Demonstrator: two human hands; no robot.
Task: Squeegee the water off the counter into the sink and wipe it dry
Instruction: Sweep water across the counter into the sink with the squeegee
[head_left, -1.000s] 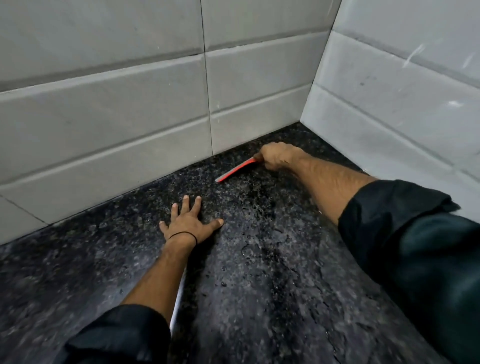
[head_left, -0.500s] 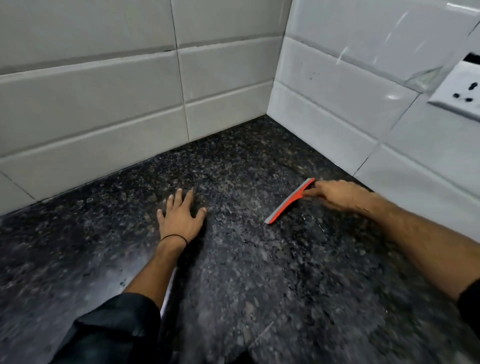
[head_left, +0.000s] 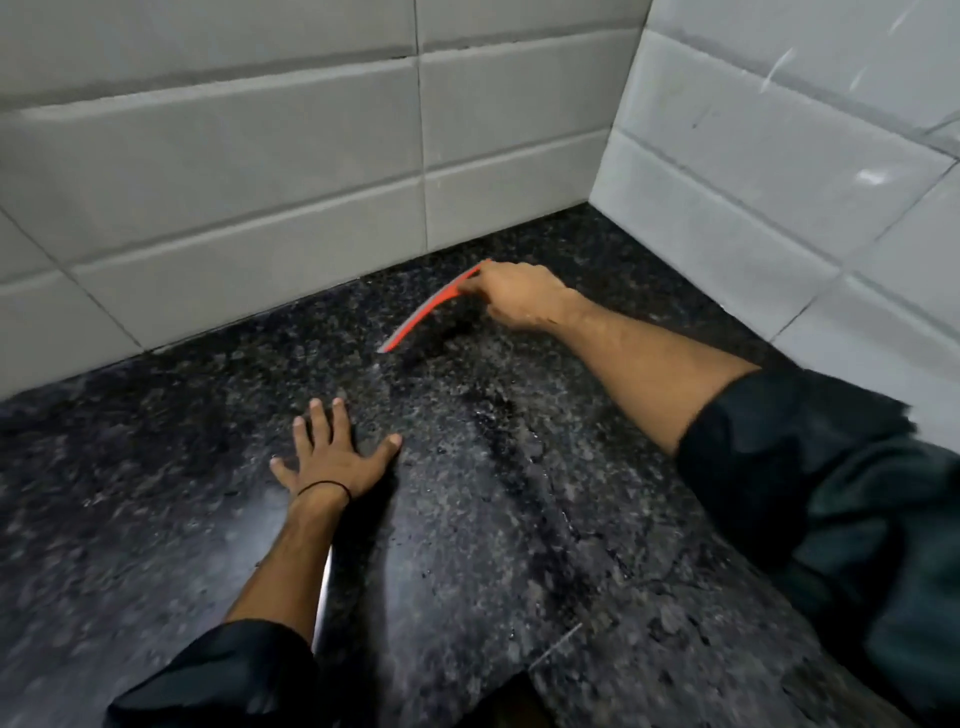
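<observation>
The sink is nowhere in view, and the squeegee's (head_left: 426, 312) handle end is buried under the right hand (head_left: 519, 299), so only its thin orange blade shows, slightly blurred. That hand is closed around the squeegee far back on the counter (head_left: 519, 519), near the corner of the tiled walls (head_left: 260, 182), while the left hand (head_left: 332, 457) lies flat, fingers spread, holding nothing. The blade looks bowed, its far tip touching the speckled black stone, which glistens with droplets.

Right hand (head_left: 519, 299) gripping red squeegee (head_left: 423, 314) on wet counter (head_left: 519, 493)
</observation>
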